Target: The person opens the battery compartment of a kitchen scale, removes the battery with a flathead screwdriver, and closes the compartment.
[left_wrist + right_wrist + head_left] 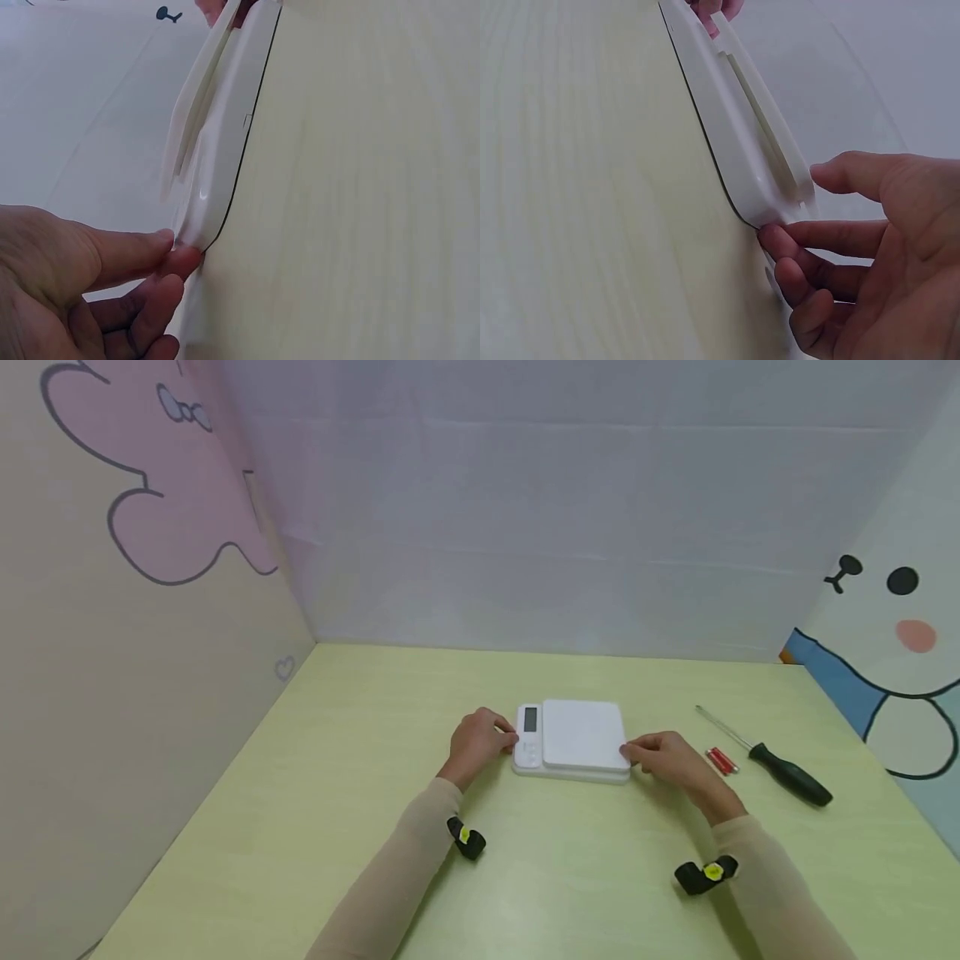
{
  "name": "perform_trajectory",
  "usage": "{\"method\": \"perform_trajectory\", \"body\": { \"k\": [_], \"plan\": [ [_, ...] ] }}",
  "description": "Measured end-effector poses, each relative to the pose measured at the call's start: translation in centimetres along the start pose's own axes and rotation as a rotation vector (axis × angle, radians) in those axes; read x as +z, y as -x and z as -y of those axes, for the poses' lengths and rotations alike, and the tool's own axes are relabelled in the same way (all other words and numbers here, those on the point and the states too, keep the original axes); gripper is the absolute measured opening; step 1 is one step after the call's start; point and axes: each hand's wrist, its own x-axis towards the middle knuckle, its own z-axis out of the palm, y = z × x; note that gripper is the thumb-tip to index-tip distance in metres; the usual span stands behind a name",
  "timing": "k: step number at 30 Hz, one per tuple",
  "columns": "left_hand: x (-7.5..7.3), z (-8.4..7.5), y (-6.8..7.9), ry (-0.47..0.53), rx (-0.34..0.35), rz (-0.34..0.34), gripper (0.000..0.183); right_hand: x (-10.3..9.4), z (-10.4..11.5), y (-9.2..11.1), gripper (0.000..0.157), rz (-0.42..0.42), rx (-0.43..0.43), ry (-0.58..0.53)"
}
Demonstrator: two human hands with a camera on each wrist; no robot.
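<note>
A white digital kitchen scale [583,735] lies flat on the table, its small dark display [530,719] and buttons on the left side. My left hand [477,745] pinches the scale's left edge between thumb and index finger; the left wrist view shows this grip at a corner of the base [229,142]. On the opposite side, my right hand [670,762] holds the right edge. In the right wrist view, the right thumb [847,174] is at the raised weighing plate [769,112], and the index finger touches the corner of the base [720,127].
To the right of my right hand lie red batteries [722,761] side by side. Beyond them rests a screwdriver [791,774] with a dark handle, its tip pointing away to the left. Printed panels [525,527] enclose the back and sides of the pale yellow-green table [360,735].
</note>
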Motion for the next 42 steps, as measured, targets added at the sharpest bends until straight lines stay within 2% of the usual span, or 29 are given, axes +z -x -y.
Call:
{"method": "perform_trajectory", "body": {
  "k": [3, 8, 10, 15, 19, 26, 32, 36, 42],
  "plan": [
    [-0.3, 0.0, -0.7, -0.016, 0.035, 0.002, 0.010, 0.0, -0.3, 0.5, 0.042, -0.010, -0.010, 0.020],
    [-0.7, -0.1, -2.9, -0.023, 0.161, -0.064, 0.013, 0.8, -0.6, 2.0, 0.027, -0.058, -0.011, 0.082],
    [-0.5, -0.2, -3.9, -0.011, 0.204, -0.066, 0.014, 1.4, -0.5, 2.7, 0.020, -0.074, -0.013, 0.116],
    [0.4, -0.5, -6.1, -0.042, 0.272, 0.016, 0.021, 3.1, 0.1, 3.9, 0.014, -0.070, -0.035, 0.132],
    [1.0, -0.4, -7.0, -0.064, 0.295, 0.084, 0.025, 4.2, 0.5, 4.2, 0.012, -0.061, -0.078, 0.106],
    [1.2, -0.2, -7.2, -0.060, 0.279, 0.110, 0.028, 4.4, 0.8, 4.2, 0.016, -0.091, -0.081, 0.082],
    [0.8, 0.0, -6.7, -0.020, 0.277, 0.124, 0.025, 4.1, 0.8, 4.2, 0.019, -0.102, -0.075, 0.109],
    [0.4, 0.3, -6.5, -0.018, 0.293, 0.134, 0.020, 3.8, 0.8, 4.0, 0.023, -0.109, -0.029, 0.134],
    [-0.3, 0.8, -6.2, -0.058, 0.312, 0.171, 0.015, 3.4, 0.8, 3.6, 0.036, -0.127, 0.013, 0.143]
  ]
}}
